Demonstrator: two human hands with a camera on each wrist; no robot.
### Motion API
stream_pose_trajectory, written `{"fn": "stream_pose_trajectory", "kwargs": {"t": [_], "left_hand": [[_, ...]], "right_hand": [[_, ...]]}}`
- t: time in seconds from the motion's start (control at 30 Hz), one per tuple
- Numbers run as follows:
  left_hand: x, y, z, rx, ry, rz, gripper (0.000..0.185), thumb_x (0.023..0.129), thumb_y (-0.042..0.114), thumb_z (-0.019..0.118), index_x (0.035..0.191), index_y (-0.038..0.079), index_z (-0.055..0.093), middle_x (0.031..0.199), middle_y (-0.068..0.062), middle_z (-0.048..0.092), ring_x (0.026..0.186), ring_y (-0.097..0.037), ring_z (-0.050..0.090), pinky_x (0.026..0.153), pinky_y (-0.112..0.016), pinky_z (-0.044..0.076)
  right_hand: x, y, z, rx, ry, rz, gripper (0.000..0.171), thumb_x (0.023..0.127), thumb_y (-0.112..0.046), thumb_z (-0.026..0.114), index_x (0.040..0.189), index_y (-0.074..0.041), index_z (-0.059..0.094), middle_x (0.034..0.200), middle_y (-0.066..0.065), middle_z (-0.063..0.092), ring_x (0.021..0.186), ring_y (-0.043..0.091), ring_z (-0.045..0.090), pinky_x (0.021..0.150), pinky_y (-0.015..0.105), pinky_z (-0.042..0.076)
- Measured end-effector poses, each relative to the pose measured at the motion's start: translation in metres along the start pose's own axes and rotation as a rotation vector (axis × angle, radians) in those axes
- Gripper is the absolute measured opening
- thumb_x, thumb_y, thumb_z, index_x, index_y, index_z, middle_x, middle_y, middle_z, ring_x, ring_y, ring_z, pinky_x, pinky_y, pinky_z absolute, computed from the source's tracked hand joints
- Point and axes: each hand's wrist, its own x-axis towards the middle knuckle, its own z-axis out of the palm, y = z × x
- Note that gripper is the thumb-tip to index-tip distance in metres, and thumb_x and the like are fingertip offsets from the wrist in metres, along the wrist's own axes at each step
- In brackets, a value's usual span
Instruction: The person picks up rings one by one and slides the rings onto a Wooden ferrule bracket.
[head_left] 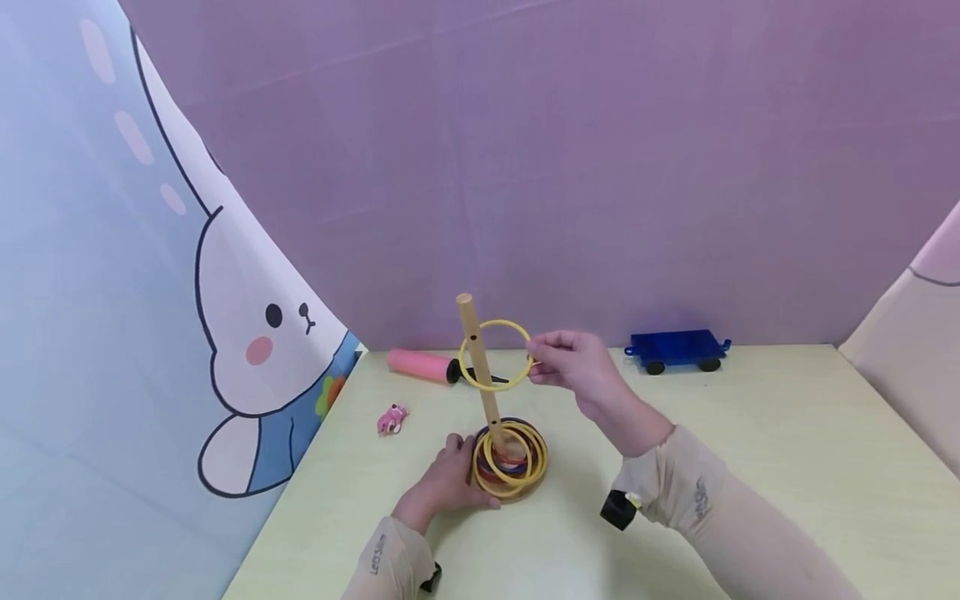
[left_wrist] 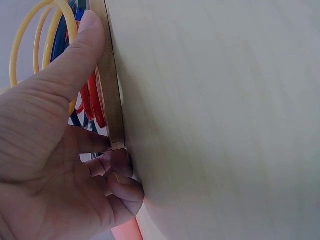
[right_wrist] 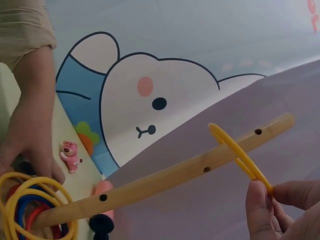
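Note:
My right hand (head_left: 573, 367) pinches a yellow ring (right_wrist: 240, 150) between thumb and fingers. The ring appears to encircle the upper part of an upright wooden peg (head_left: 483, 375), below its top. At the foot of this ring-toss stand, my left hand (head_left: 450, 483) grips the edge of the round wooden base (left_wrist: 112, 100), thumb on top and fingers curled at the rim. Several yellow rings (head_left: 542, 454), with red rings (left_wrist: 97, 102) and dark blue rings (right_wrist: 21, 212) among them, lie loosely stacked around the peg's bottom.
Behind the stand lies a pink hand pump (head_left: 420, 365) with a black nozzle. A small pink toy figure (head_left: 392, 419) is on the table (head_left: 787, 467) to the left. At the back right stands a blue toy wagon (head_left: 677, 348). Purple cloth (head_left: 600, 167) hangs behind.

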Motion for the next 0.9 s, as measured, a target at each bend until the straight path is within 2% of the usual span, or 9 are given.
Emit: {"fn": "stream_pose_trajectory", "kwargs": {"t": [0.4,0.57,0.9], "left_hand": [[0.001,-0.003,0.002,0.013,-0.014,-0.014,0.116,0.063,0.061,0.084,0.150,0.003,0.032,0.131,-0.018,0.038,0.117,-0.034,0.047,0.099,-0.051,0.043],[-0.001,-0.002,0.000,0.002,-0.020,-0.018,0.116,0.063,0.059,0.084,0.150,0.003,0.031,0.130,-0.019,0.038,0.117,-0.035,0.046,0.099,-0.051,0.043],[0.000,0.000,-0.003,-0.014,-0.021,-0.028,0.117,0.063,0.059,0.084,0.152,0.006,0.030,0.132,-0.019,0.037,0.119,-0.035,0.045,0.100,-0.052,0.042]], "right_hand": [[0.002,0.045,-0.011,-0.005,0.015,0.042,0.025,0.095,-0.007,0.062,0.111,0.012,0.059,0.084,0.012,0.066,0.066,0.014,0.066,0.068,0.029,0.058],[0.002,0.055,-0.014,-0.003,0.023,0.059,0.026,0.096,-0.006,0.061,0.113,0.013,0.058,0.083,0.010,0.065,0.067,0.015,0.066,0.068,0.028,0.057],[0.002,0.070,-0.015,-0.011,0.026,0.057,0.022,0.094,-0.003,0.061,0.110,0.014,0.059,0.082,0.013,0.066,0.065,0.015,0.065,0.066,0.028,0.057]]}}
